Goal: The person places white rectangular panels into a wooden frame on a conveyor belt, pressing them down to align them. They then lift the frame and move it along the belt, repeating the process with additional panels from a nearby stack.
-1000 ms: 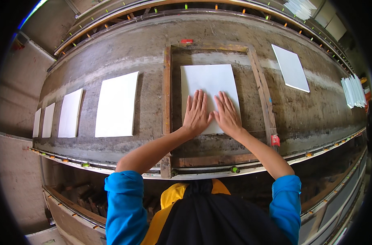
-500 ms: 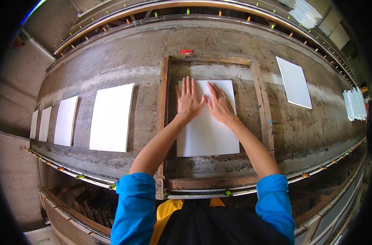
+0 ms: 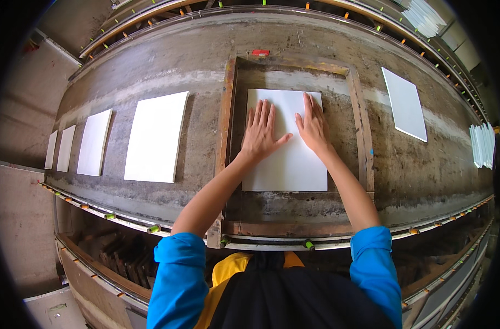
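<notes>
A white rectangular sheet or thin stack of paper [image 3: 285, 170] lies on the worktable inside a worn wooden frame [image 3: 362, 131]. Flat on the sheet's left half rests my left hand [image 3: 262, 131], fingers stretched away from me and thumb out to the right. My right hand [image 3: 312, 123] presses along the sheet's right edge, its fingers pointing to the far side and its thumb apart. Neither hand grips anything. The frame surrounds the sheet, with table surface showing between them.
To the left, several white stacks [image 3: 156, 137] lie in a row on the long stained table [image 3: 206, 41]. Another white stack [image 3: 406, 104] lies to the right. A small red object [image 3: 261, 52] sits beyond the frame. Green and orange pegs [image 3: 309, 245] line the table's edge rails.
My hands have spread apart over the sheet, the right one moving to its right edge. The whole view has shifted slightly, so the table appears higher.
</notes>
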